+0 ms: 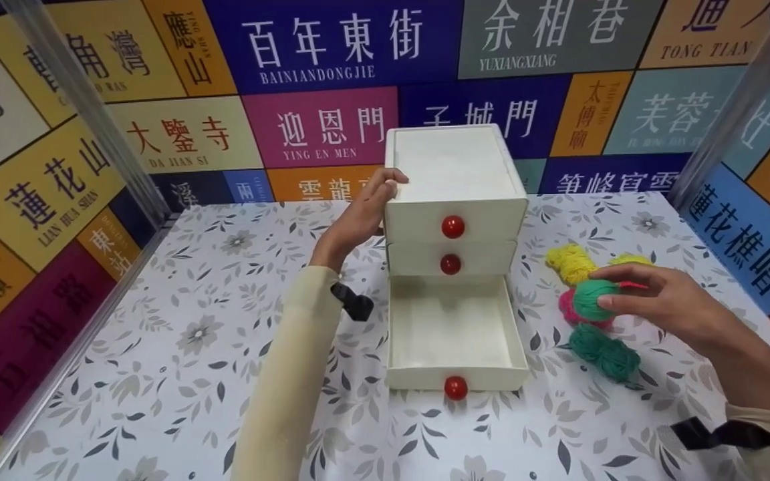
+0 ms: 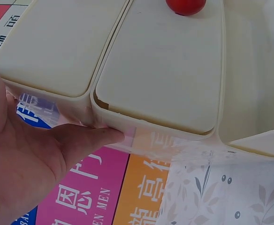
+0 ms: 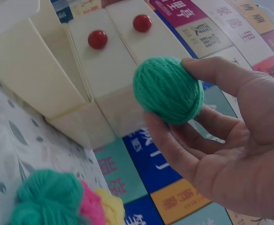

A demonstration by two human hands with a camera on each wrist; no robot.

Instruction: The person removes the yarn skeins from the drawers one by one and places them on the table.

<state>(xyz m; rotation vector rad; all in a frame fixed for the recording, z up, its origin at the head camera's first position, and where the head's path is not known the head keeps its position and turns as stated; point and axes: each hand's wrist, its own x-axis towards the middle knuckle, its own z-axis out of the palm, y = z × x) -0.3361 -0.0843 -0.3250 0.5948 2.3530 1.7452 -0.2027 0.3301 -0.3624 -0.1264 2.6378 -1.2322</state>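
Observation:
A small white drawer cabinet (image 1: pixel 455 167) with red knobs stands upright, its bottom drawer (image 1: pixel 452 327) pulled out and bare inside. My left hand (image 1: pixel 371 204) holds the cabinet's upper left edge. In the left wrist view the thumb (image 2: pixel 90 140) lies along the side wall; the other fingers are mostly hidden. Right of the cabinet, my right hand (image 1: pixel 666 300) pinches a green yarn ball (image 3: pixel 167 89) between thumb and fingers, held up above the other yarn. Beneath it are a pink yarn ball (image 1: pixel 569 307), a darker green yarn skein (image 1: pixel 604 354) and a yellow yarn skein (image 1: pixel 571 264).
More yellow yarn (image 1: pixel 632 259) lies behind the right hand. The tabletop (image 1: pixel 191 374) has a floral cover. Panels with printed characters (image 1: pixel 321 127) stand behind and at both sides, with clear posts (image 1: pixel 91 100) at the corners. The drawer sticks out towards me.

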